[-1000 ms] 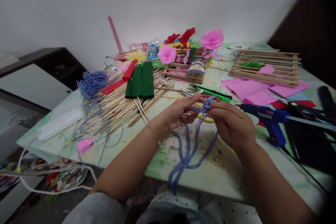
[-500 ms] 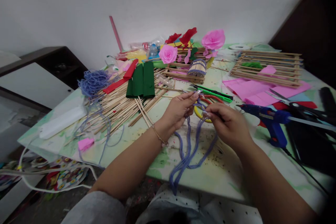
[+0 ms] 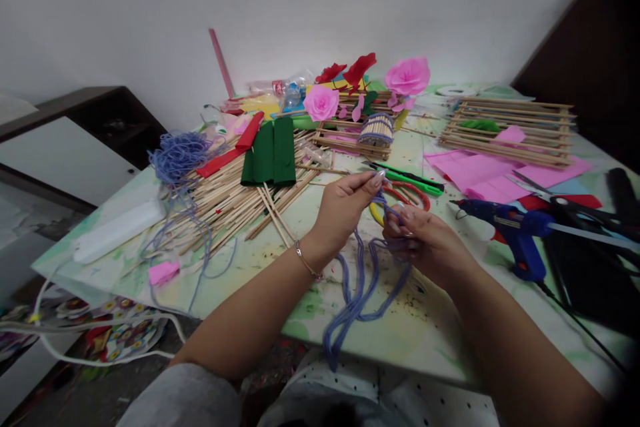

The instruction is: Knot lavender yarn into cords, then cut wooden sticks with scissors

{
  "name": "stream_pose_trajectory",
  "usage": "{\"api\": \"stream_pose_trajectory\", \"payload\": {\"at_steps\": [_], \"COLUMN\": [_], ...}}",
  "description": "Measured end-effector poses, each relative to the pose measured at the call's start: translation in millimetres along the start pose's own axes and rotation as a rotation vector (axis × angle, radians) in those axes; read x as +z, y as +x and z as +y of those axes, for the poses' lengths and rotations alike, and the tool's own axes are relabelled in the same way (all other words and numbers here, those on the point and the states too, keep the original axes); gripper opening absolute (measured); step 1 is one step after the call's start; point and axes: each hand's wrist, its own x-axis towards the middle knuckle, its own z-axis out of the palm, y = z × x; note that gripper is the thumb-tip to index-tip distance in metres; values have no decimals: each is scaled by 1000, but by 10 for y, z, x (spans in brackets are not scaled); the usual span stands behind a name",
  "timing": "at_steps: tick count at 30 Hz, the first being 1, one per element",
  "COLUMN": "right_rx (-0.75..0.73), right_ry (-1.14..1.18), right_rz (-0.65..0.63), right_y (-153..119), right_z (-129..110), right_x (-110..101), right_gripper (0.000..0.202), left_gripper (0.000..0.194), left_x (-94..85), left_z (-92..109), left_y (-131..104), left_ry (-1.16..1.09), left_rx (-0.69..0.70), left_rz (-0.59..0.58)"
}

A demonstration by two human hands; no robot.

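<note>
Blue-purple yarn [image 3: 361,307] hangs in several strands from my hands and loops over the table's front edge. My left hand [image 3: 350,203] pinches the upper end of the yarn between thumb and fingertips. Close to its right and slightly lower, my right hand [image 3: 420,230] has its fingers closed round the strands; the grip partly hides them. Just behind the hands lie scissors with red and yellow handles [image 3: 421,197], partly covered, and a green and black cutter [image 3: 410,179].
Bamboo sticks [image 3: 220,207], a yarn tangle [image 3: 180,157] and green crepe paper [image 3: 270,153] lie left. Paper flowers [image 3: 321,103] and stick frames [image 3: 505,127] stand behind. At right are a blue glue gun [image 3: 525,233], its cord and black scissors [image 3: 580,203].
My right hand has turned and its fingers have curled further round the strands, drawing them up. My left hand keeps its pinch, shifted very slightly.
</note>
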Motion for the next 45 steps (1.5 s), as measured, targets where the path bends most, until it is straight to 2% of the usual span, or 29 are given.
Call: {"api": "stream_pose_trajectory", "payload": {"at_steps": [4, 8, 14, 18, 20, 23, 26, 30, 33, 38, 43, 45], "right_rx": [47, 47, -37, -137, -187, -232, -261, -289, -345, -443, -506, -552], "right_ry": [67, 109, 139, 143, 141, 141, 134, 100, 9, -226, -456, -557], "right_rz": [-26, -41, -11, 46, 68, 85, 98, 112, 151, 214, 309, 355], "right_y": [-6, -9, 0, 8, 11, 10, 3, 0, 20, 49, 36, 33], "right_z": [13, 15, 11, 3, -10, -30, -37, -25, 1, 66, 98, 102], "right_x": [-6, 3, 26, 15, 9, 6, 7, 6, -4, -35, -64, -77], "right_gripper": [32, 24, 23, 21, 21, 23, 22, 23, 25, 30, 31, 29], "left_gripper": [31, 34, 39, 44, 43, 26, 7, 21, 25, 19, 13, 16], "left_x": [13, 18, 36, 32, 16, -23, -53, -56, -44, -17, -15, -23], "left_z": [-26, -62, -108, -134, -142, -133, -89, -27, -15, 8, 33, 9], "left_y": [-15, -21, -2, 3, -4, -20, -36, -54, -68, -86, -66, -49], "left_ry": [44, 88, 133, 86, 93, 217, 445, 717, 824, 776, 558, 495], "left_rx": [98, 113, 87, 49, 73, 187, 362, 607, 669, 604, 325, 277], "left_rz": [-39, -110, -199, -241, -252, -322, -391, -368, -304, -271, -283, -284]}}
